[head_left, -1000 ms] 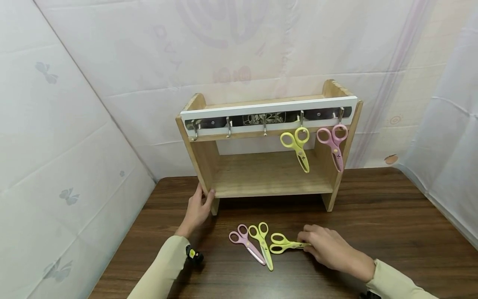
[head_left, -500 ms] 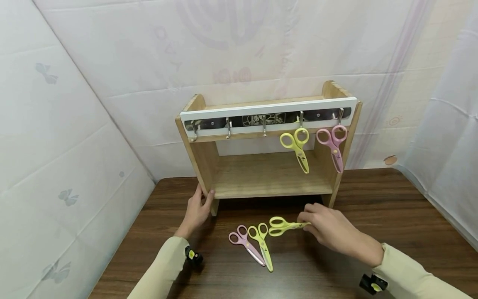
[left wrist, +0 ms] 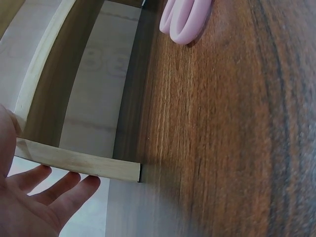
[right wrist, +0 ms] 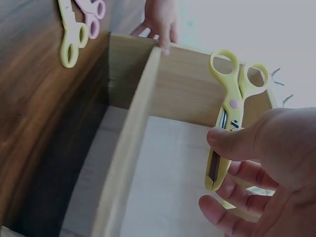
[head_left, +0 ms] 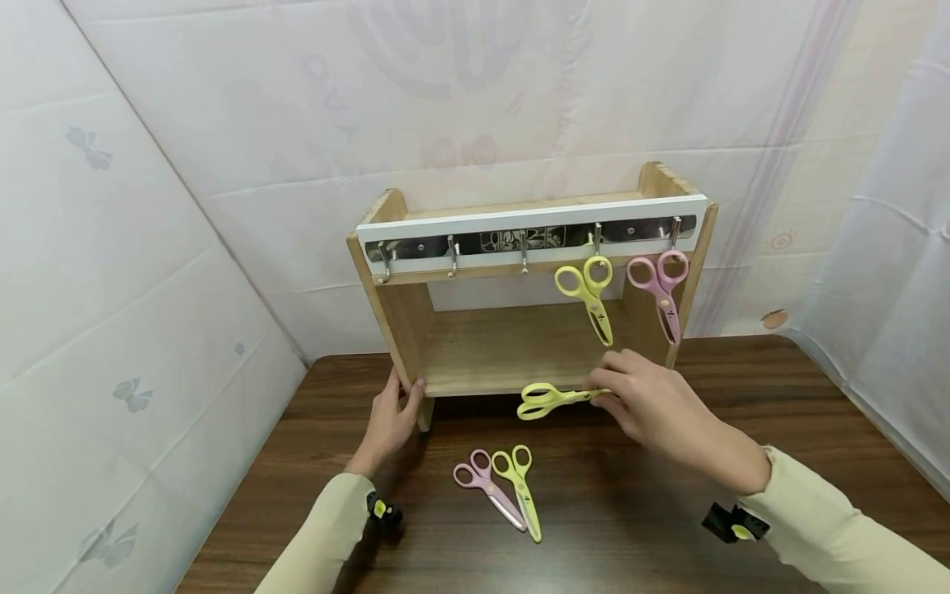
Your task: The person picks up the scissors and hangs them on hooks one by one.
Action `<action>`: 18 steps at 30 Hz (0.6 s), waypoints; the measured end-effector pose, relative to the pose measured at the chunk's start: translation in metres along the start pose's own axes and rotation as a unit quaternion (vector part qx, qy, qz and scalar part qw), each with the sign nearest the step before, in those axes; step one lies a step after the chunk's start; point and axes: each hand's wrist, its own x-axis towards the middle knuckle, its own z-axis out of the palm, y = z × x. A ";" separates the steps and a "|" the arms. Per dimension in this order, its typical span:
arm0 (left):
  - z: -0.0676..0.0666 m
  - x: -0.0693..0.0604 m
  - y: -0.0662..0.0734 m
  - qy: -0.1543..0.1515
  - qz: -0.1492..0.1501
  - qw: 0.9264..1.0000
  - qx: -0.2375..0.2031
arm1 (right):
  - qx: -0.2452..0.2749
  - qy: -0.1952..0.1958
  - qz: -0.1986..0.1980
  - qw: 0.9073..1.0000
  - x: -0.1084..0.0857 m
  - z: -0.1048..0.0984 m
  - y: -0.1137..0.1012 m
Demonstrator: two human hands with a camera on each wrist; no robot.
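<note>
My right hand (head_left: 656, 400) pinches a pair of yellow scissors (head_left: 545, 400) by the blades, handles pointing left, in the air before the lower board. In the right wrist view the yellow scissors (right wrist: 233, 103) show both finger loops. My left hand (head_left: 389, 421) grips the lower left side of the wooden shelf (head_left: 393, 322), thumb at the front and fingers (left wrist: 74, 195) against the outer face. Another yellow pair of scissors (head_left: 584, 289) and a pink pair of scissors (head_left: 663, 289) hang from the two rightmost hooks.
A pink pair of scissors (head_left: 490, 491) and a yellow pair of scissors (head_left: 522, 495) lie side by side on the dark wooden table (head_left: 594, 528). Several metal hooks line the white rail (head_left: 534, 214). A patterned cloth (head_left: 223, 165) stands behind and at the sides.
My right hand has lifted the yellow scissors off the table, up and away from me, to the height of the lower board. The left hand stays on the shelf.
</note>
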 end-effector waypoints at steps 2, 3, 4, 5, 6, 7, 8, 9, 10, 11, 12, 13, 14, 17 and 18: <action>0.000 0.000 0.000 0.002 0.001 1.000 0.001 | 0.007 0.007 0.001 1.000 0.005 -0.002 0.000; 0.000 0.000 0.000 0.002 0.001 1.000 0.000 | 0.010 0.010 0.001 1.000 0.007 -0.003 0.000; 0.000 -0.001 0.000 0.003 0.001 1.000 0.001 | 0.014 0.012 0.002 1.000 0.009 -0.004 -0.001; 0.001 -0.001 0.001 0.003 0.001 1.000 0.000 | 0.018 0.016 0.004 1.000 0.010 -0.005 -0.001; 0.001 -0.001 0.001 0.004 0.001 1.000 0.000 | 0.021 0.019 0.006 1.000 0.012 -0.006 -0.001; 0.001 -0.001 0.001 0.003 0.000 1.000 0.000 | 0.024 0.023 0.009 0.999 0.013 -0.007 -0.002; 0.001 -0.001 0.001 0.003 0.001 1.000 -0.001 | 0.027 0.026 0.011 0.999 0.015 -0.008 -0.002; 0.002 -0.002 0.001 0.002 0.000 1.000 -0.001 | 0.030 0.031 0.012 0.999 0.017 -0.009 -0.003; 0.002 -0.002 0.001 0.002 0.000 1.000 -0.001 | 0.034 0.038 0.012 0.999 0.019 -0.009 -0.003; 0.002 -0.002 0.002 0.001 0.000 1.000 -0.001 | 0.038 0.046 0.012 0.998 0.021 -0.010 -0.004; 0.002 -0.002 0.002 0.001 0.000 1.000 0.000 | 0.042 0.055 0.009 0.998 0.023 -0.010 -0.004; 0.002 -0.002 0.002 0.002 0.000 1.000 0.001 | 0.049 0.066 0.007 0.997 0.026 -0.010 -0.005; 0.002 -0.002 0.002 0.003 0.000 1.000 0.001 | 0.055 0.076 0.004 0.996 0.029 -0.011 -0.005; 0.002 -0.002 0.002 0.007 0.000 1.000 0.004 | 0.080 0.112 -0.004 0.990 0.038 -0.011 -0.007; 0.002 -0.002 0.002 0.008 0.000 1.000 0.004 | 0.091 0.123 -0.005 0.988 0.041 -0.011 -0.008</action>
